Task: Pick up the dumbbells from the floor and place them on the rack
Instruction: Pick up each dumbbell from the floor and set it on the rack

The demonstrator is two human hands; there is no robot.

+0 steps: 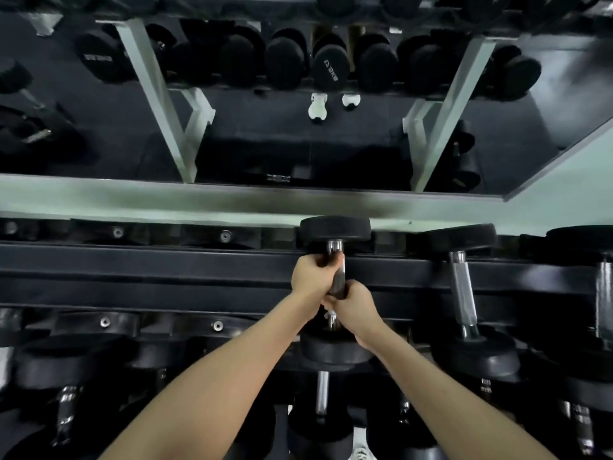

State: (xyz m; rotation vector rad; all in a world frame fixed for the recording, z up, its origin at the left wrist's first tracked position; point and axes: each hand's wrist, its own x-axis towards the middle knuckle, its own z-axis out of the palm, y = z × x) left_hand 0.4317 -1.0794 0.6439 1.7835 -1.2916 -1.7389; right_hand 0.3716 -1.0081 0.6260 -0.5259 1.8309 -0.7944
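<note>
Head view: the left hand (311,270) and right hand (356,307) both curl round the handle of the dumbbell (335,229), likely to share its weight. It spans the rack (166,270) top rails beside a neighbour (462,287); whether it is seated is unclear.

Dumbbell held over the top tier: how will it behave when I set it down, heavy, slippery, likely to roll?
Probably heavy for its size: both the left hand and right hand grip the dumbbell by its handle. Its chrome looks smooth, so possibly slippery. Its round heads could roll unless seated on the rack like its neighbour.
</note>
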